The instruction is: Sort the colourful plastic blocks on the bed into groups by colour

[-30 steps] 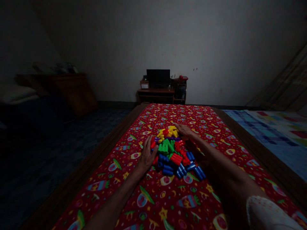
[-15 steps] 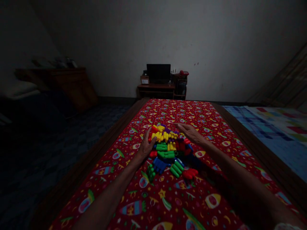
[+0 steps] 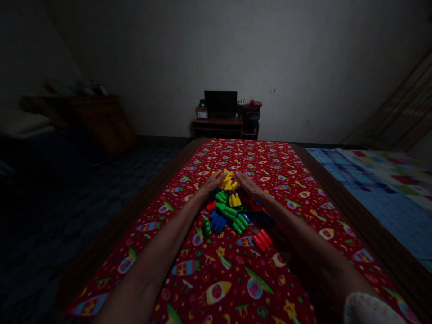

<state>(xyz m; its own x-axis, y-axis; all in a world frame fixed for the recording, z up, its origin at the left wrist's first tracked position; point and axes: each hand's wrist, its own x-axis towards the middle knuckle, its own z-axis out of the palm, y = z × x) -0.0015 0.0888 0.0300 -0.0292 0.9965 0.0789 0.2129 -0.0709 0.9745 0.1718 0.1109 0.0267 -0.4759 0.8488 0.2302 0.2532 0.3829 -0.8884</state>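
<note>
A heap of plastic toy building blocks lies on a red patterned cloth [image 3: 189, 288]. My left hand [image 3: 212, 183] rests along the far left side of the heap, and my right hand [image 3: 248, 185] curves around its far right side. Both have their fingers stretched out, with yellow blocks [image 3: 231, 185] between them. Nearer to me are green blocks [image 3: 227, 210] and a blue block [image 3: 218, 222]. A red block [image 3: 262, 240] lies apart at the near right. Shadow and my right forearm partly hide the blocks on the right.
Against the far wall stands a small desk [image 3: 216, 122] with a black monitor [image 3: 221, 103]. A wooden cabinet [image 3: 101, 119] is at the left. To the right is a surface under a blue checked cloth [image 3: 357, 193].
My right hand has come down and inward against the heap. My left hand has shifted slightly farther away. The yellow blocks are pushed closer together, and the near red block now sits separately.
</note>
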